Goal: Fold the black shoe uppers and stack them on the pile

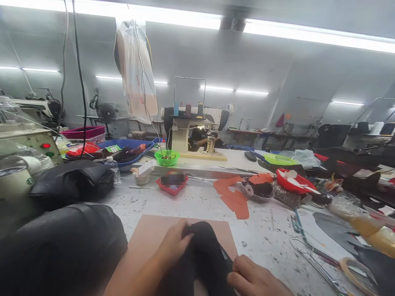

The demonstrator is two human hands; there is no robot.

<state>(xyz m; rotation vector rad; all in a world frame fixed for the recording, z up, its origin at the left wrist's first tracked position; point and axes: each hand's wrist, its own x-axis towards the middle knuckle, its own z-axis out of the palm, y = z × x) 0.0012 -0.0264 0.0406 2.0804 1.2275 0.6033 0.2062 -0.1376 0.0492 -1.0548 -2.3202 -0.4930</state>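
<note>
Black pliable material, fabric or leather [207,250], lies in a curved, folded shape over a tan sheet [154,224] on the worktable. At the upper left of the piece, my left hand [174,242] is closed on its edge, the thumb on top. My right hand [254,275] is closed at the lower right edge of the same piece, fingers curled. What lies under its fingers is partly hidden. The lower part of the black piece runs out of the picture. Beside my left arm rises a large black leather-like heap [68,242].
Orange cut pieces [234,197], a red tray [172,187] and a small bottle [113,168] stand beyond the sheet. At right are a tape roll [359,275] and loose wires. A sewing machine [197,131] faces me across the table. A plastic bag [137,78] hangs overhead.
</note>
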